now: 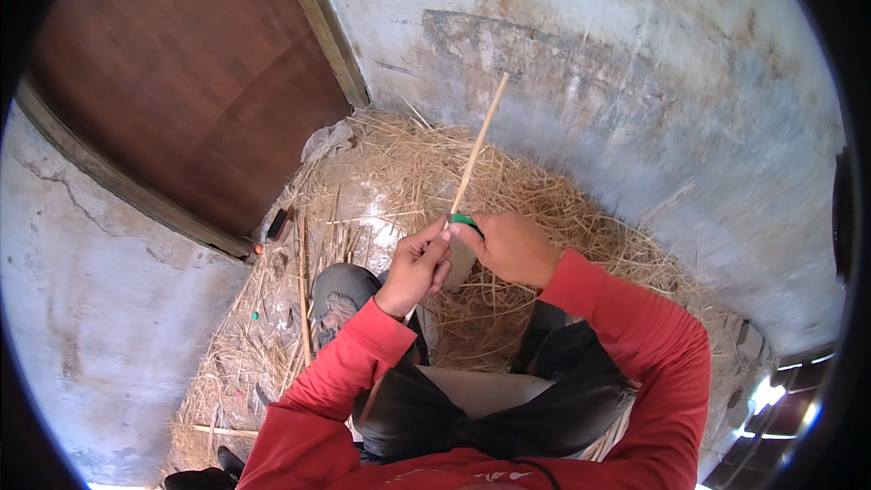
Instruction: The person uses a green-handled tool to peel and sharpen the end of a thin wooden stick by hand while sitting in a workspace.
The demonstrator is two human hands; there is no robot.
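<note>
A thin pale wooden stick (475, 152), perhaps a bamboo strip, rises from between my hands and slants up toward the wall. My left hand (415, 270) is closed in a pinch around its lower end. Beside it, my right hand (515, 247) grips a green-handled tool (465, 220) and presses against the stick, its thumb close to my left fingertips. The tool's working part is hidden by the fingers, so its kind does not show. Both hands are held together above my knees, over a floor littered with shavings.
Straw-like shavings (544, 186) are heaped along the stained wall (635, 63). A brown door (181, 63) stands at the left. By its foot lie a dark and orange object (279, 225) and a whitish crumpled sheet (327, 140). Long sticks (304, 286) lie left of my knee.
</note>
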